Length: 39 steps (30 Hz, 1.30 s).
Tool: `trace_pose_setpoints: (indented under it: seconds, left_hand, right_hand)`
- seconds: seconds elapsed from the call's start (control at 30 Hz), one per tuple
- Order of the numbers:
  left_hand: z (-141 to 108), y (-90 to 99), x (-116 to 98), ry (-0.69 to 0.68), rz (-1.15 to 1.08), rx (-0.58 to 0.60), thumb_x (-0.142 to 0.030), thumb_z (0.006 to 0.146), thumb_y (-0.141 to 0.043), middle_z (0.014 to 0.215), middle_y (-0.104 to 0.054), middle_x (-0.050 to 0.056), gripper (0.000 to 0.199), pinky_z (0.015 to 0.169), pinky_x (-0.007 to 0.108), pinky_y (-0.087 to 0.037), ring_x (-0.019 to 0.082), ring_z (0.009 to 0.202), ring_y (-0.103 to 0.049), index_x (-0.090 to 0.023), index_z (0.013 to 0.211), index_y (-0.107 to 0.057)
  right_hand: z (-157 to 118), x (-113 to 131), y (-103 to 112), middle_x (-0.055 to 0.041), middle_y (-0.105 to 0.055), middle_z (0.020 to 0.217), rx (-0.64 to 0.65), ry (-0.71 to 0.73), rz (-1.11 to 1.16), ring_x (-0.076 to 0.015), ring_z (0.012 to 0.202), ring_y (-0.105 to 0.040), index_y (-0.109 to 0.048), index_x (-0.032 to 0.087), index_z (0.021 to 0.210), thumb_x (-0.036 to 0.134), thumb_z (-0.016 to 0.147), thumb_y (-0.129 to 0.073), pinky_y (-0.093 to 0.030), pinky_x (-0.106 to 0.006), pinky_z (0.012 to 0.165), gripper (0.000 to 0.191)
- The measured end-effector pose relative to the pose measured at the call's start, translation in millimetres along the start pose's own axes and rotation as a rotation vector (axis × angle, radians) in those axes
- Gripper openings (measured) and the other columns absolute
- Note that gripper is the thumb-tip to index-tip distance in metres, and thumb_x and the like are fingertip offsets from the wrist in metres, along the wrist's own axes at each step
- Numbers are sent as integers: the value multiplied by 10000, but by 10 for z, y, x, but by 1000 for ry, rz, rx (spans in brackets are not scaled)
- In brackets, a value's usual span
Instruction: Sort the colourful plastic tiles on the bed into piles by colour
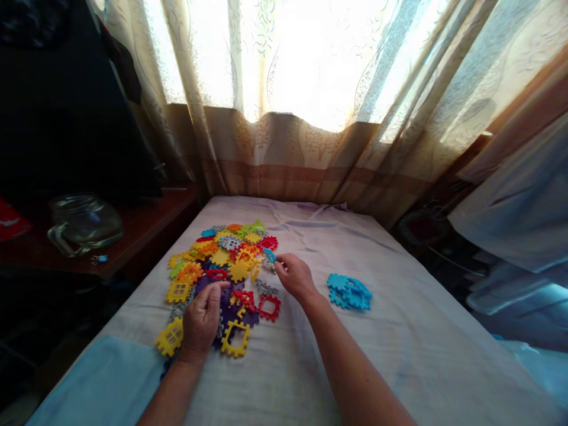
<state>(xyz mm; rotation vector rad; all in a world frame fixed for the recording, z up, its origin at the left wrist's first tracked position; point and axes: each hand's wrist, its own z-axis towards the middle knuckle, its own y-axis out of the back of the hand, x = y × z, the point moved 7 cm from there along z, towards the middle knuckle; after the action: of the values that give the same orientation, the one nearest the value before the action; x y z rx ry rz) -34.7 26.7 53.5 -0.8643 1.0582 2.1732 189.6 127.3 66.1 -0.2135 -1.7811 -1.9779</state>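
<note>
My right hand [295, 275] pinches a small blue interlocking plastic tile [269, 255] at the right edge of a mixed heap of toothed tiles. My left hand [202, 319] rests over the heap's near left part, one finger stretched to the right and the others partly hidden; no held piece shows. Under and beside it lie dark purple tiles [239, 316]. Close by are a yellow window tile [171, 337], a yellow frame tile [235, 339] and a red frame tile [269, 307]. Right of my right forearm, a separate group of blue tiles [348, 291] lies on the sheet.
A pale sheet [293, 367] covers the work surface, with a light blue cloth [102, 378] at its near left corner. On the dark wooden table [133, 236] to the left stands a glass jug [84, 225]. Curtains [288, 148] hang behind; clothes [515, 195] hang at right.
</note>
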Motion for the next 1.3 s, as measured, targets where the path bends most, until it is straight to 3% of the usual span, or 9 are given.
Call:
trace_pose_setpoints:
  seconds: [0.1,0.27,0.43,0.6,0.7,0.83,0.93,1.07,1.3]
  left_hand:
    - [10,5,-2,-9,36,0,-501,914,-383,900,-763,33,435,756,284,-563,189,828,-712,-224,942,-718]
    - [16,-21,11,-22,85,18,-540,896,-382,887,-763,21,456,712,272,-560,190,788,-707,-238,917,-723]
    - [2,-16,44,-1,156,51,-573,887,-379,888,-759,3,467,681,256,-560,193,825,-706,-257,935,-720]
    - [260,97,-11,-63,270,96,-536,869,-407,1019,-746,6,415,860,319,-552,217,966,-692,-279,1024,-693]
    - [565,82,30,-86,443,191,-519,832,-417,1238,-668,87,508,1002,408,-481,274,1149,-618,-208,1172,-629]
    - [911,-69,262,98,747,407,-483,831,-360,1481,-422,224,693,1136,485,-295,335,1385,-384,-27,1340,-476]
    - [1038,-223,312,154,785,479,-521,855,-337,1486,-423,207,704,1124,492,-300,326,1381,-393,-67,1382,-445]
    - [972,-452,271,159,779,561,-549,854,-393,1514,-408,139,660,1136,496,-265,300,1409,-353,-182,1399,-451]
    - [402,-745,-144,12,675,707,-482,851,-480,1500,-439,93,617,1173,488,-194,262,1391,-388,-248,1419,-431]
  right_hand:
    - [-274,-500,284,-30,-730,931,-70,-106,68,-173,835,-652,-712,241,998,291,924,-392,-478,-255,745,333]
    - [-703,-1436,803,-17,-737,826,-233,-420,70,-178,753,-668,-688,237,1125,312,862,-429,-476,-249,651,376]
    - [-888,-1883,966,-35,-748,893,-157,-568,43,-193,823,-684,-720,227,1083,292,840,-453,-481,-259,677,367]
    - [-941,-1980,1044,-104,-705,1094,-190,-623,-41,-239,963,-672,-711,212,1127,381,880,-440,-492,-314,778,404]
    - [-915,-1898,1116,-119,-682,1118,-270,-585,-32,-233,948,-666,-708,199,1128,392,874,-444,-488,-318,788,414]
    - [-839,-1734,1126,-101,-701,1036,-334,-493,51,-202,811,-654,-734,199,1048,395,835,-461,-486,-308,764,398]
    - [-801,-1669,1106,-88,-713,961,-393,-421,87,-188,706,-624,-751,214,976,427,786,-469,-485,-315,730,401]
    - [-792,-1670,1110,-87,-714,895,-485,-332,113,-191,626,-587,-760,211,917,510,734,-448,-477,-337,674,468]
    - [-781,-1659,1112,-96,-718,894,-522,-297,117,-185,582,-567,-762,206,892,552,717,-437,-462,-332,631,507]
